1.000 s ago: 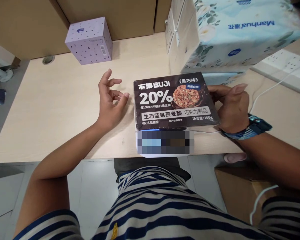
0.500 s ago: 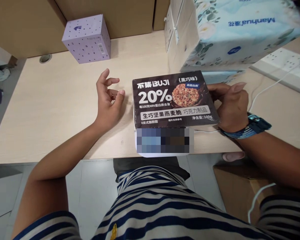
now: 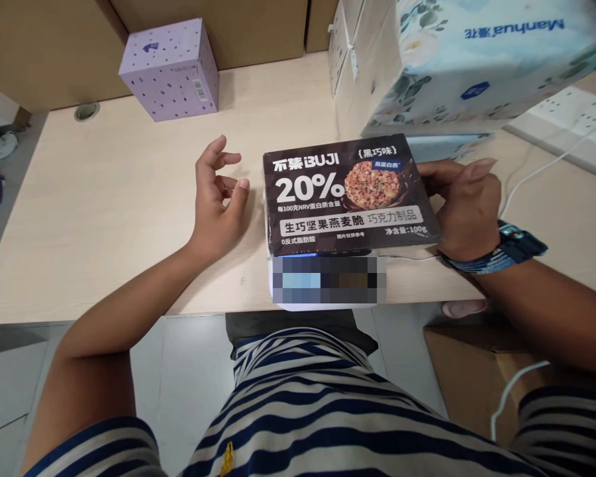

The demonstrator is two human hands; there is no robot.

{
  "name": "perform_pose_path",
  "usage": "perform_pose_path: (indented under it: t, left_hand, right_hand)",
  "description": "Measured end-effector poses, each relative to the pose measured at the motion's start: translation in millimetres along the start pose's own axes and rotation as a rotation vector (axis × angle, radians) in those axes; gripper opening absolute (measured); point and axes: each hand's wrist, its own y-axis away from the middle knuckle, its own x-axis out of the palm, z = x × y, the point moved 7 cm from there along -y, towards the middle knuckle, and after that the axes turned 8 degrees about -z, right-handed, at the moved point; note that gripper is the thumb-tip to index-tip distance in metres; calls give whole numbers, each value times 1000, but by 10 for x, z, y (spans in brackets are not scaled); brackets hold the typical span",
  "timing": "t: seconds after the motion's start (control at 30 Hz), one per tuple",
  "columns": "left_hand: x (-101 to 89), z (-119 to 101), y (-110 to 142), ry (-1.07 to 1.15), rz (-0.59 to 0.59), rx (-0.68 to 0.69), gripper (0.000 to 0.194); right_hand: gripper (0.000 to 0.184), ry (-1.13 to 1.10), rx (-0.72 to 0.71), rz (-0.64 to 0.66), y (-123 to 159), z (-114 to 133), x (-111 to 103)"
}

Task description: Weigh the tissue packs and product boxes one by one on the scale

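Note:
A dark chocolate oat snack box [image 3: 347,195] with a cookie picture lies flat on a white device [image 3: 278,303], whose front panel is pixelated. To the left of the box is my left hand [image 3: 221,199], apart from it, open with loosely bent fingers and nothing in them. My right hand [image 3: 469,209] is at the box's right edge. Its thumb points up and away from the box. The fingertips are hidden behind that edge, so I cannot tell whether they touch it. A blue patterned band [image 3: 506,248] circles the right wrist.
A lilac box [image 3: 171,76] stands at the back left of the wooden desk [image 3: 104,218], near a cable hole [image 3: 87,111]. Large floral tissue packs [image 3: 447,73] stand at the back right. A power strip [image 3: 566,109] and white cable lie at right. Below is a cardboard box [image 3: 457,358].
The view has shifted slightly. The device's panel looks brighter, with a blue glow along its top. Both hands and the snack box keep nearly the same places.

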Motion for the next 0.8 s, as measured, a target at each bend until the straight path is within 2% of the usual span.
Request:
perform_pose_path:
  t: [0.2, 0.37, 0.5, 0.63, 0.73, 0.8]
  left_hand:
    - [59, -346, 103, -40, 66, -19, 63]
    - [41, -442, 101, -137, 66, 32, 62]
    - [55, -528, 89, -149, 99, 146, 61]
    - [66, -667, 112, -171, 117, 316, 61]
    - [59, -763, 136, -232, 78, 411, 60]
    - [97, -863, 135, -280, 84, 454, 64]
  right_hand:
    - [99, 34, 7, 26, 9, 36, 19]
    - [99, 37, 45, 71, 26, 27, 13]
    - [97, -6, 69, 298, 69, 42, 128]
    - [104, -144, 115, 566, 121, 124, 291]
    - [104, -238, 222, 776, 162, 157, 363]
    - [107, -244, 277, 855, 175, 178, 316]
